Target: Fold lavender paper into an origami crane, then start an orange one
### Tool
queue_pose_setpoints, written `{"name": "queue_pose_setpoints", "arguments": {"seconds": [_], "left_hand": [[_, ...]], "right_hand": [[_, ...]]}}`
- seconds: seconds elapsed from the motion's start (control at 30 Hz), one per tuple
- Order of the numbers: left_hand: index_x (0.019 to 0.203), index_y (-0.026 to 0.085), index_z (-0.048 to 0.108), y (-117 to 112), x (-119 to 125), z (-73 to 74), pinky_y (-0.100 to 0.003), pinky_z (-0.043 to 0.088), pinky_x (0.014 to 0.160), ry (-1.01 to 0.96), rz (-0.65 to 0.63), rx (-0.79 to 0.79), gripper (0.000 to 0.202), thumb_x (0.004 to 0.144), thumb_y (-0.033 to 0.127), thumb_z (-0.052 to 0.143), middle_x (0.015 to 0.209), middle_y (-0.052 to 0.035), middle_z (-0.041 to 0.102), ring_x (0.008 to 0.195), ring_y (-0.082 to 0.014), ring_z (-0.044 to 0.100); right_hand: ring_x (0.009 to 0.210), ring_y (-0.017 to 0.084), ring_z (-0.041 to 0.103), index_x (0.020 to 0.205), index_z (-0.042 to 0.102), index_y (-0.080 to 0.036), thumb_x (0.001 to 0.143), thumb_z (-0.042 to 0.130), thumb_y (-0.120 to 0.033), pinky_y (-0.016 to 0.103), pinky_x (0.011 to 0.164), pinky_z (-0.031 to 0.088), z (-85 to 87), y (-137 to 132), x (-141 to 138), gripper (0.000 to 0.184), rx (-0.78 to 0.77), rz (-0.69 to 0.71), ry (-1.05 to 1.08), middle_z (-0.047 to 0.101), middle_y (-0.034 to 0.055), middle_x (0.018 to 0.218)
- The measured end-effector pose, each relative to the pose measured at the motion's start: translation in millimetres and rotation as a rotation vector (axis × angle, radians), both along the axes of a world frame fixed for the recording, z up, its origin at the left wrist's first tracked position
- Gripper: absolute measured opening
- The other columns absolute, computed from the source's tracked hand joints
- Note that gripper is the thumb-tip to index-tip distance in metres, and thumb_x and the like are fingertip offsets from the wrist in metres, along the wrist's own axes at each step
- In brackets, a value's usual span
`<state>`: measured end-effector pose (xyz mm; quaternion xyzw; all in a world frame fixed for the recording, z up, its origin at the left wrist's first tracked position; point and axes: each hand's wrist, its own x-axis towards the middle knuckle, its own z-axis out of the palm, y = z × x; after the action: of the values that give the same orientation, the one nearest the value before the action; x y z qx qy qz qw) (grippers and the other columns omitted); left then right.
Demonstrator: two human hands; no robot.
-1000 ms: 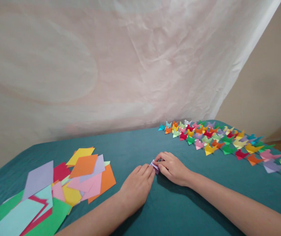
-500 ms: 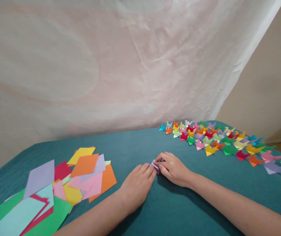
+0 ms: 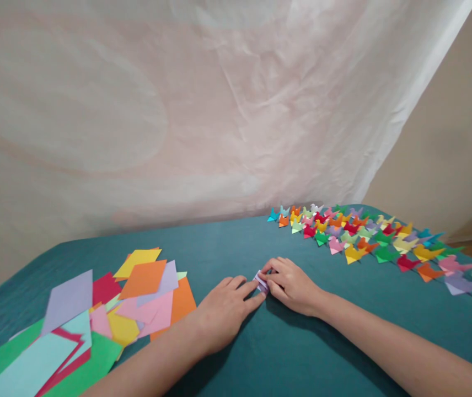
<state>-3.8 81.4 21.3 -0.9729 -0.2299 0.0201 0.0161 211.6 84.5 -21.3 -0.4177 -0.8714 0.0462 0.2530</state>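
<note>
The small folded lilac paper (image 3: pixel 263 283) is before me at the middle of the teal worktop (image 3: pixel 219 245), pinched narrowly in my right grip (image 3: pixel 291 285) and touched by my left grip (image 3: pixel 228 310), fingers parted, between loose coloured sheets (image 3: pixel 143 277) leftward and paper birds (image 3: pixel 354 253) rightward, a pale cloth (image 3: pixel 203 110) hanging behind.

You seem to be in a craft corner: colored paper (image 3: pixel 101 322) and folded birds (image 3: pixel 367 245) on the surface (image 3: pixel 219 242), a sheet (image 3: pixel 219 110) hanging behind it.
</note>
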Motion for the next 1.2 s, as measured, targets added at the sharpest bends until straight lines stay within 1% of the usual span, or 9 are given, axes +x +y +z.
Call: {"name": "queue_pose_setpoints", "arguments": {"seconds": [0.13, 0.4, 0.6, 0.7, 0.77, 0.83, 0.97, 1.1, 1.2], "left_hand": [[0.129, 0.023, 0.043, 1, -3, 3.5, -0.038, 0.038, 0.092, -0.037, -0.049, -0.041, 0.048, 0.082, 0.012, 0.043, 0.131, -0.0063, 0.049, 0.114, -0.0248, 0.045], [0.128, 0.018, 0.044, -3, 0, 15.3, -0.033, 0.040, 0.090, -0.061, -0.081, -0.137, 0.055, 0.073, 0.006, 0.047, 0.126, -0.0061, 0.054, 0.104, -0.0211, 0.050], [0.128, 0.019, 0.044, -4, -1, 19.6, -0.032, 0.040, 0.091, -0.046, -0.096, -0.150, 0.059, 0.071, 0.005, 0.047, 0.127, -0.0051, 0.054, 0.107, -0.0209, 0.050], [0.123, 0.020, 0.049, 1, -3, 19.7, -0.031, 0.039, 0.093, -0.065, -0.133, -0.197, 0.057, 0.069, 0.002, 0.047, 0.122, -0.0039, 0.058, 0.109, -0.0202, 0.050], [0.114, 0.021, 0.056, 8, -4, 17.3, -0.030, 0.040, 0.091, -0.083, -0.141, -0.237, 0.049, 0.071, 0.001, 0.044, 0.114, -0.0029, 0.062, 0.105, -0.0185, 0.053], [0.102, 0.021, 0.062, 15, -3, 11.9, -0.028, 0.043, 0.087, -0.144, -0.054, -0.236, 0.041, 0.074, 0.000, 0.041, 0.102, -0.0024, 0.066, 0.096, -0.0168, 0.057], [0.110, 0.018, 0.058, 23, 0, -5.5, -0.034, 0.040, 0.091, -0.332, 0.140, -0.104, 0.038, 0.081, 0.003, 0.039, 0.110, -0.0052, 0.061, 0.103, -0.0190, 0.052], [0.111, 0.017, 0.056, 24, 4, -20.3, -0.035, 0.039, 0.092, -0.364, 0.110, -0.070, 0.032, 0.085, 0.006, 0.040, 0.111, -0.0072, 0.058, 0.105, -0.0193, 0.049], [0.111, 0.016, 0.056, 24, 5, -24.2, -0.035, 0.038, 0.094, -0.341, 0.058, -0.068, 0.031, 0.085, 0.007, 0.042, 0.109, -0.0076, 0.059, 0.107, -0.0194, 0.048]], "right_hand": [[0.085, 0.018, 0.052, 0.098, 0.067, -0.022, 0.089, 0.045, -0.019, 0.033, 0.076, 0.039, -3.6, 2, 0, 0.023, 0.011, -0.001, 0.001, 0.061, 0.0066, 0.094], [0.085, 0.018, 0.053, 0.096, 0.067, -0.022, 0.087, 0.050, -0.019, 0.033, 0.075, 0.040, -7.8, 5, 2, 0.020, 0.010, 0.005, 0.038, 0.061, 0.0062, 0.095], [0.084, 0.018, 0.053, 0.098, 0.067, -0.023, 0.086, 0.052, -0.021, 0.034, 0.075, 0.040, -9.6, 6, 2, 0.019, -0.006, 0.014, 0.050, 0.062, 0.0059, 0.095], [0.085, 0.018, 0.052, 0.100, 0.067, -0.024, 0.087, 0.052, -0.022, 0.034, 0.075, 0.040, -8.6, 5, 2, 0.020, -0.014, 0.012, 0.034, 0.061, 0.0059, 0.096], [0.085, 0.018, 0.052, 0.103, 0.066, -0.025, 0.087, 0.051, -0.023, 0.034, 0.074, 0.040, -6.7, 4, 2, 0.022, -0.016, 0.013, 0.012, 0.061, 0.0061, 0.097], [0.086, 0.018, 0.052, 0.104, 0.066, -0.025, 0.088, 0.050, -0.023, 0.033, 0.074, 0.040, -4.6, 3, 2, 0.023, -0.012, 0.012, -0.019, 0.061, 0.0063, 0.098], [0.087, 0.019, 0.052, 0.103, 0.066, -0.024, 0.090, 0.048, -0.025, 0.034, 0.074, 0.041, -2.0, 1, 0, 0.023, 0.006, -0.013, -0.084, 0.061, 0.0064, 0.097], [0.087, 0.019, 0.052, 0.104, 0.066, -0.023, 0.091, 0.046, -0.024, 0.033, 0.074, 0.040, -2.2, 1, -2, 0.024, 0.021, -0.026, -0.128, 0.062, 0.0067, 0.096], [0.088, 0.019, 0.052, 0.103, 0.066, -0.023, 0.092, 0.045, -0.025, 0.033, 0.075, 0.040, -3.3, 1, -2, 0.024, 0.020, -0.034, -0.135, 0.061, 0.0064, 0.096]]}}
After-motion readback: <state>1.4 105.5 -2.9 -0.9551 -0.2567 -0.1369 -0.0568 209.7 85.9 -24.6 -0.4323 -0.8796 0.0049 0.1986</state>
